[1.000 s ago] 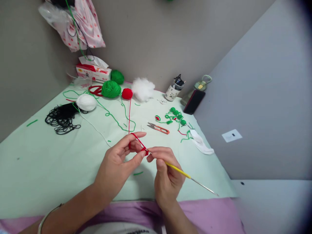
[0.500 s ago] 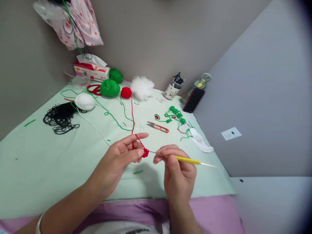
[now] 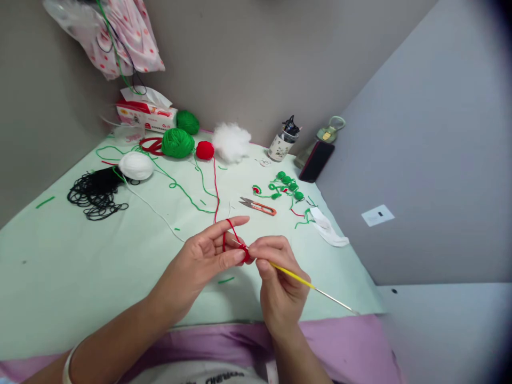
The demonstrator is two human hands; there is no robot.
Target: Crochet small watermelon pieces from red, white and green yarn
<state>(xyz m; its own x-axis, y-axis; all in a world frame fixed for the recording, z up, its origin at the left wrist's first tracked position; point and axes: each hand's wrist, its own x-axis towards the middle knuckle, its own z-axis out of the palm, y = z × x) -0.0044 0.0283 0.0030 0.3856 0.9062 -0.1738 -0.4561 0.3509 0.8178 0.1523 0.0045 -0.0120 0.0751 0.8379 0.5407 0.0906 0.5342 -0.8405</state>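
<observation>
My left hand (image 3: 204,258) pinches a small red crocheted piece (image 3: 247,255) between thumb and fingers, its index finger stretched out with red yarn (image 3: 216,186) looped over it. That yarn runs back to a red ball (image 3: 205,150). In my right hand (image 3: 282,288) is a crochet hook with a yellow handle (image 3: 294,274), gripped like a pen and tilted down to the right. The hook's thin tip passes at the red piece, just under the slanting yarn. Both hands nearly touch there.
Orange thread snips (image 3: 264,207) lie beyond my hands, with small green pieces (image 3: 286,181) to their right. Farther back are green yarn (image 3: 178,143), white yarn (image 3: 136,166), white stuffing (image 3: 232,143), a tissue box (image 3: 148,116), a phone (image 3: 317,161) and a jar (image 3: 280,146). Black cord (image 3: 96,192) lies left.
My right hand has moved left against the red piece, and the hook's rear end has swung downward. My left hand has shifted slightly right. The view has moved a little.
</observation>
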